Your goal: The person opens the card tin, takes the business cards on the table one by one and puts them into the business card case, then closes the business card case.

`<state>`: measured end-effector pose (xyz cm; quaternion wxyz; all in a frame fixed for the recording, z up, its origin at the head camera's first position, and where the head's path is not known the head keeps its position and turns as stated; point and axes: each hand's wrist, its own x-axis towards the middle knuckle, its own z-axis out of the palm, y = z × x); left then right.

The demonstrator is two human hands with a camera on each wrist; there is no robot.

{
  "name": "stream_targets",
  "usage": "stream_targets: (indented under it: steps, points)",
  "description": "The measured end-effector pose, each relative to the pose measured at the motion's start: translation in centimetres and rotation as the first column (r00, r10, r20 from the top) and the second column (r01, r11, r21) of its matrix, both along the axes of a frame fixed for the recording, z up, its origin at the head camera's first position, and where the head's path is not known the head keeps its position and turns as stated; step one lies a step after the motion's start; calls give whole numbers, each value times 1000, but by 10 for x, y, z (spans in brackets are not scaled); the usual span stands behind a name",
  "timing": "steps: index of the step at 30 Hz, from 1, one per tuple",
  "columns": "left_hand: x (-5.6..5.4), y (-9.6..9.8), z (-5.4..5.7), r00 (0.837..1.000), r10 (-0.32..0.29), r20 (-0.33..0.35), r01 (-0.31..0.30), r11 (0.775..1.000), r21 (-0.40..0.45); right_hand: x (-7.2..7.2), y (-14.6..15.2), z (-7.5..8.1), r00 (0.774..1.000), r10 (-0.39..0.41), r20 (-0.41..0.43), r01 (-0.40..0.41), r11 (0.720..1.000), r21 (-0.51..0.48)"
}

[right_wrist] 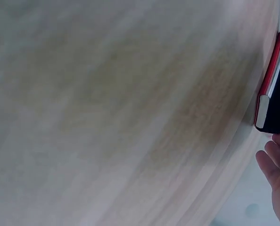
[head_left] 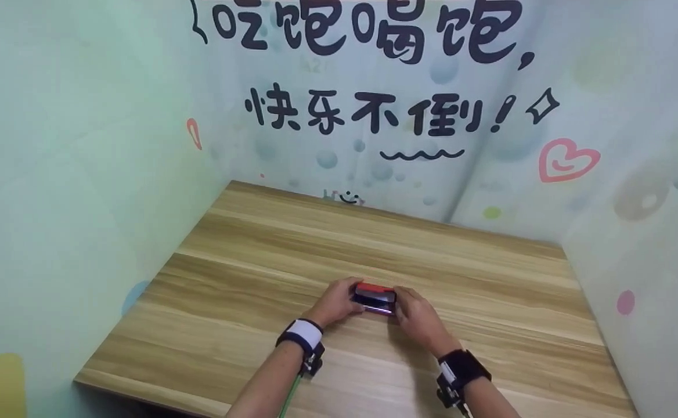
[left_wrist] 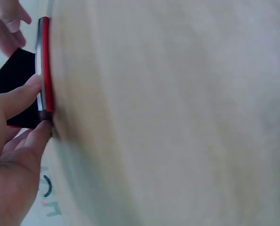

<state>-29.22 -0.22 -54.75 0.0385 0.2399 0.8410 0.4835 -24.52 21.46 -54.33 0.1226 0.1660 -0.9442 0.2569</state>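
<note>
A small red case with a silver edge and black inside stands open on the wooden table, between both hands in the head view. My left hand grips its left end; in the left wrist view the thumb lies over the black inner panel and silver edge, with fingers at the near end. At the right end is my right hand, its thumb side against the case. In the right wrist view its fingers are by the corner of the case, which is partly cut off by the frame.
The wood-grain table extends around the hands to a printed backdrop at the rear, with pale side walls at left and right. A green cable runs from the left wrist strap along the forearm.
</note>
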Motion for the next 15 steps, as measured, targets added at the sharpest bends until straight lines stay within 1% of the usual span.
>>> stream_targets:
  steps: [2, 5, 7, 8, 11, 15]
  points:
    - [3, 0, 3, 1000, -10, 2, 10, 997, -70, 4, -1, -2, 1000, 10, 0, -10, 1000, 14]
    - [7, 0, 4, 1000, -25, 0, 25, 985, -169, 9, -4, -5, 1000, 20, 10, -21, 999, 32]
    - [8, 0, 5, 999, -26, 21, 30, 978, -206, 11, -5, -6, 999, 25, 39, -27, 999, 42]
    - [8, 1, 5, 1000, -25, 18, 28, 973, -228, 12, -5, -7, 998, 32, 47, -35, 998, 48]
    - [8, 1, 8, 999, -35, 26, 41, 967, -251, 13, -3, -6, 996, 61, 69, -65, 996, 58]
    - [10, -6, 14, 996, -70, 64, 85, 956, -282, 13, 6, -1, 992, 88, 94, -93, 994, 49]
